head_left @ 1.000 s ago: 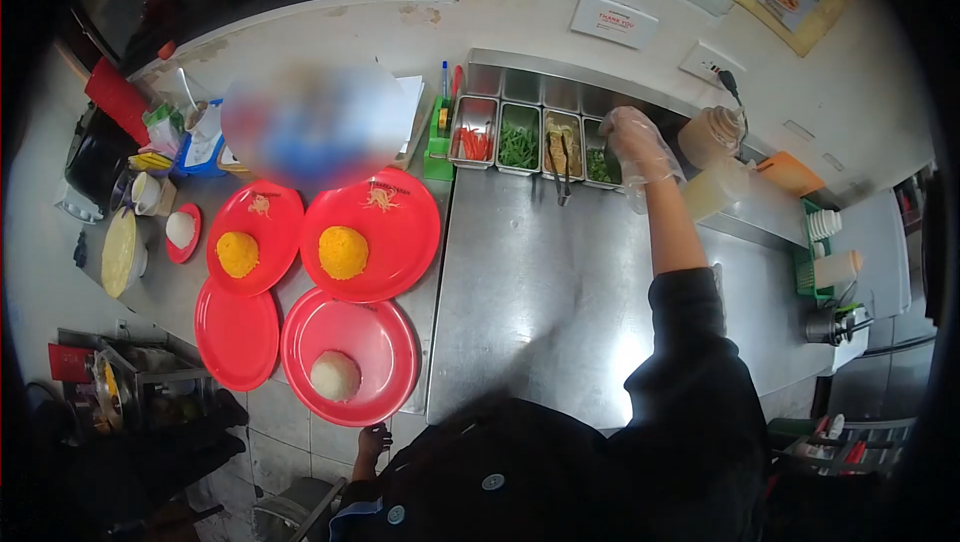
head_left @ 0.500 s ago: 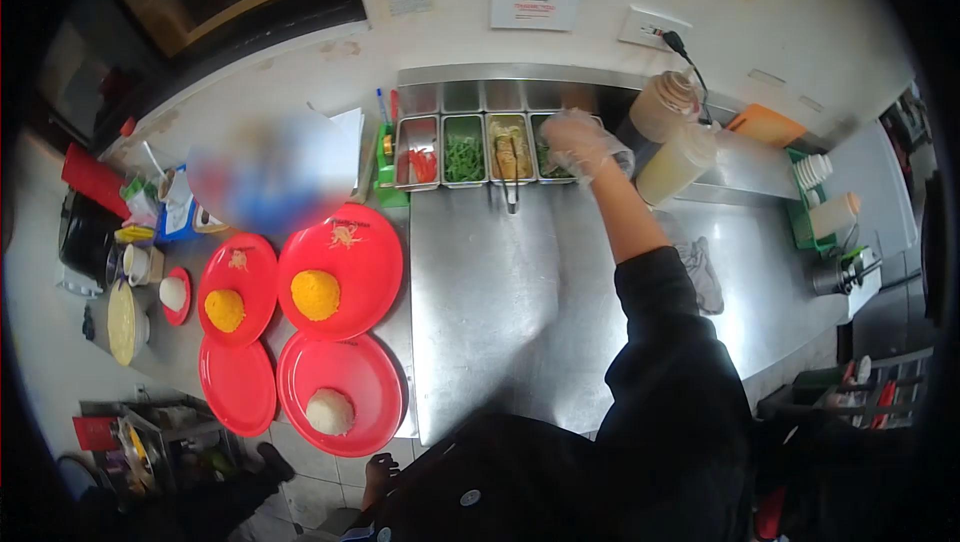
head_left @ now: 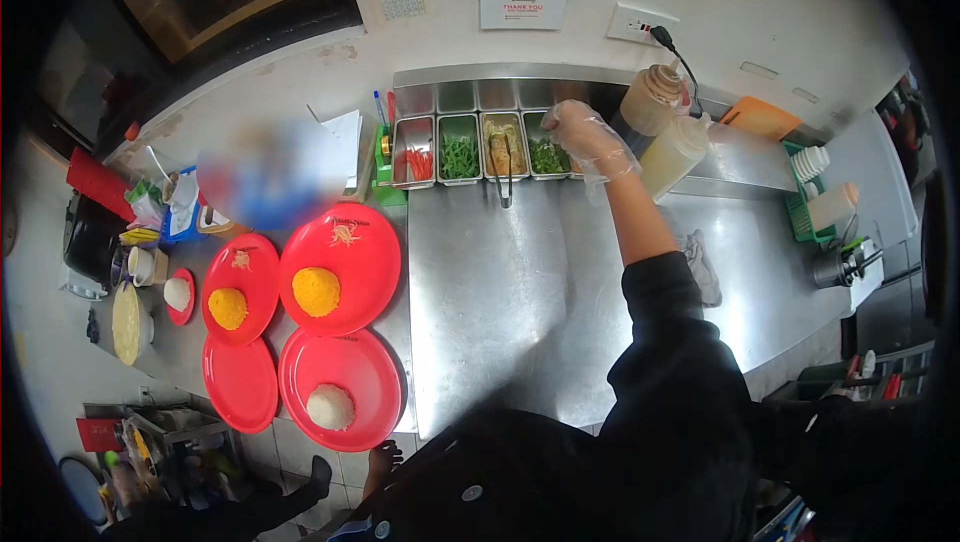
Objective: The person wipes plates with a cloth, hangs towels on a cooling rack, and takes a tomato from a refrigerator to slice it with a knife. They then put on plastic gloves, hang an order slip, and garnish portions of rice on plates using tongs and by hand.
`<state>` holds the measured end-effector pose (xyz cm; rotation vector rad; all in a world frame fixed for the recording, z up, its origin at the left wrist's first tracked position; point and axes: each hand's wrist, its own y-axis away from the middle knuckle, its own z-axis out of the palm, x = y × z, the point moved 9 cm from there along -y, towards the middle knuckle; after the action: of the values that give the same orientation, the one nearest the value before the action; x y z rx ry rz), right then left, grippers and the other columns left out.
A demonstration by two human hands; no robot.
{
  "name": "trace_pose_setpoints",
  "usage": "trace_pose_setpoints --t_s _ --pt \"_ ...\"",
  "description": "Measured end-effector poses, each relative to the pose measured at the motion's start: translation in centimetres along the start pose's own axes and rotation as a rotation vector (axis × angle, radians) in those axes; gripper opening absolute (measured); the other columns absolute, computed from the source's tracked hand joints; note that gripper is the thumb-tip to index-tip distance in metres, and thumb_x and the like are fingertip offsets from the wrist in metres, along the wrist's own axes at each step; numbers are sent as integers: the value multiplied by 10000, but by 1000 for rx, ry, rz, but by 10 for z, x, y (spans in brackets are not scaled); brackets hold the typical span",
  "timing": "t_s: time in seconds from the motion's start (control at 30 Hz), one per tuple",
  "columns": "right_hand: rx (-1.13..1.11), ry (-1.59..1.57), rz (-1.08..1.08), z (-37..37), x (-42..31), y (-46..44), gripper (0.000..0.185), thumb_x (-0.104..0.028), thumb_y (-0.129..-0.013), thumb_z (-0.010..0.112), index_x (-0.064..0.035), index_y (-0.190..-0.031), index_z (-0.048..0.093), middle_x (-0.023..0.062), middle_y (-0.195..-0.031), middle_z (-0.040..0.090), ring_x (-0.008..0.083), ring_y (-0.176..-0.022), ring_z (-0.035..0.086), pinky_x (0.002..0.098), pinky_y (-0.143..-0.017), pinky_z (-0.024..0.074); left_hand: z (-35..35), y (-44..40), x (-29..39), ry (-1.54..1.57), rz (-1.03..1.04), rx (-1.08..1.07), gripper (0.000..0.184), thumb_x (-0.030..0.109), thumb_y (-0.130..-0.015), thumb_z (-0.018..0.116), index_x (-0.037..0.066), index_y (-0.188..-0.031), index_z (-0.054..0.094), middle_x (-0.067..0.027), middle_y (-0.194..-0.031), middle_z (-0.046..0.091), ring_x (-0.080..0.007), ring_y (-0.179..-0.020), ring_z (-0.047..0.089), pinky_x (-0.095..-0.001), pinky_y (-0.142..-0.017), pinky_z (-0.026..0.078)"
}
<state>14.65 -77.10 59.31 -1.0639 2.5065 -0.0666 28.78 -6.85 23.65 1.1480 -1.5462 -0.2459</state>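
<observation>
My right hand (head_left: pixel 590 139), in a clear plastic glove, is above the right side of a metal tub of chopped green herbs (head_left: pixel 549 157). Its fingers are drawn together, and whatever they hold is hidden. To the left stand tubs of red strips (head_left: pixel 417 163), green leaves (head_left: pixel 460 156) and a pale yellowish food (head_left: pixel 503 147) with tongs (head_left: pixel 507 172) in it. Low beside my body, my left hand (head_left: pixel 385 456) hangs near a red plate (head_left: pixel 370 392) bearing a white rice mound (head_left: pixel 330 407). Its fingers look loosely apart, holding nothing.
Two red plates carry yellow rice mounds (head_left: pixel 316 291) and pale shreds (head_left: pixel 344 233). Another red plate (head_left: pixel 240 382) lies nearer. Squeeze bottles (head_left: pixel 673 154) stand right of the tubs. A cloth (head_left: pixel 702 268) lies on the steel counter (head_left: pixel 490 312). Someone's foot (head_left: pixel 320 477) shows below.
My right hand has lifted and shifted slightly left over the herb tub, uncovering more of the herbs. My left hand remains low by my body. The plates stay put.
</observation>
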Motion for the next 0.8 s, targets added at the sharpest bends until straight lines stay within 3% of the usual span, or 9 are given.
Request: trace_pose_setpoints --t_s 0.27,0.43,0.5,0.53,0.6,0.63,0.7,0.73,0.8 --pt "-12 332 -9 21 -20 -7 111 -60 -703 582 -27 -767 668 190 -871 648 343 -906 612 404 -817 486 -7 5 -19 8 -80 70 223 102 -855 559 -6 -1051 559 -162 -745 636 -243 -587 628 -352 -491 508" --pt "193 312 -275 36 -33 6 108 -85 -694 584 -23 -739 660 192 -837 647 351 -848 625 416 -788 494 -7 4 -33 94 -43 49 231 100 -840 572 4 -1049 558 -155 -743 637 -245 -574 626 -336 -467 487" --pt "35 405 -166 39 -26 -9 124 -83 -691 589 -42 -777 669 185 -886 646 342 -879 620 408 -805 491 1 -1 -16 -32 382 -92 240 91 -832 577 14 -1057 551 -150 -738 635 -240 -551 618 -321 -441 468" --pt "-120 500 -51 46 -16 -14 153 -81 -688 594 -61 -814 679 179 -934 645 334 -909 615 401 -822 487 2 1 -15 -28 380 -90 240 91 -832 577 14 -1057 551 -150 -738 635 -240 -551 618 -321 -441 468" --pt "-40 343 -34 30 -9 -15 163 -82 -691 593 -76 -825 685 165 -943 648 328 -913 615 395 -827 485 -3 -2 -34 107 3 -7 250 86 -829 580 19 -1067 543 -153 -742 635 -237 -546 618 -320 -427 463" --pt "39 183 -11 19 -4 -14 174 -83 -694 591 -90 -836 691 151 -951 650 323 -917 615 390 -832 484 -2 1 -25 113 2 -6 250 86 -829 580 19 -1067 543 -153 -742 635 -237 -546 618 -320 -427 463" --pt "67 165 -9 11 -5 -9 159 -85 -699 589 -90 -818 695 139 -915 656 326 -880 624 389 -822 487 -6 8 -23 38 -127 55 271 162 -805 645 -51 -968 605 -145 -810 675 -203 -733 672 -284 -671 537" --pt "97 146 -1 4 -6 -6 147 -86 -705 586 -90 -800 698 128 -878 662 330 -844 632 387 -812 491 -6 3 -36 39 -123 52 271 162 -805 645 -51 -968 605 -145 -810 675 -203 -733 672 -284 -671 537" --pt "165 138 -34 -15 -11 -3 137 -99 -706 590 -87 -793 696 128 -842 662 335 -818 635 391 -789 498 3 -4 -22 30 146 -41 244 71 -829 571 16 -1065 539 -159 -743 634 -229 -538 614 -318 -418 463"
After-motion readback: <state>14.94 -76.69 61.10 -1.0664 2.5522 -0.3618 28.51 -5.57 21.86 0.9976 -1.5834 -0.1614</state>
